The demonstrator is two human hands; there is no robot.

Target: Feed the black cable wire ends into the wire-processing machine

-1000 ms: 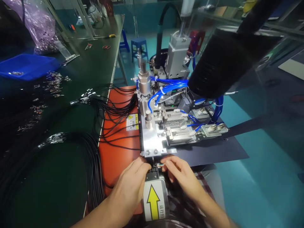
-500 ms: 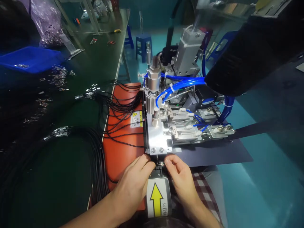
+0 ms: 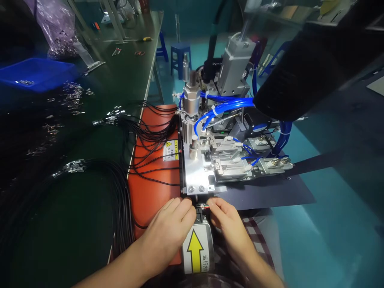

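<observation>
Both hands meet at the front end of a metal machine (image 3: 194,176). My right hand (image 3: 231,222) pinches the tip of some thin coloured wires (image 3: 205,206) between thumb and forefinger. Closed, with its fingers curled down, my left hand (image 3: 171,228) is at the other end of these wires; what its fingertips grip is hidden. The wires lie across a small black fixture (image 3: 199,217). Just below it, a white label (image 3: 196,250) with a yellow arrow faces up.
Black cables (image 3: 120,200) with shiny metal ends (image 3: 72,166) run across the dark table (image 3: 75,224) and an orange-red panel (image 3: 150,196). Blue air tubes (image 3: 234,103) cross the machine, and a thick black sleeve (image 3: 288,84) hangs at right. A blue tray (image 3: 39,74) and loose metal parts sit at left.
The coloured wires show more clearly between the hands. My left hand has rolled slightly, its fingers more curled. The whole view has shifted a little.
</observation>
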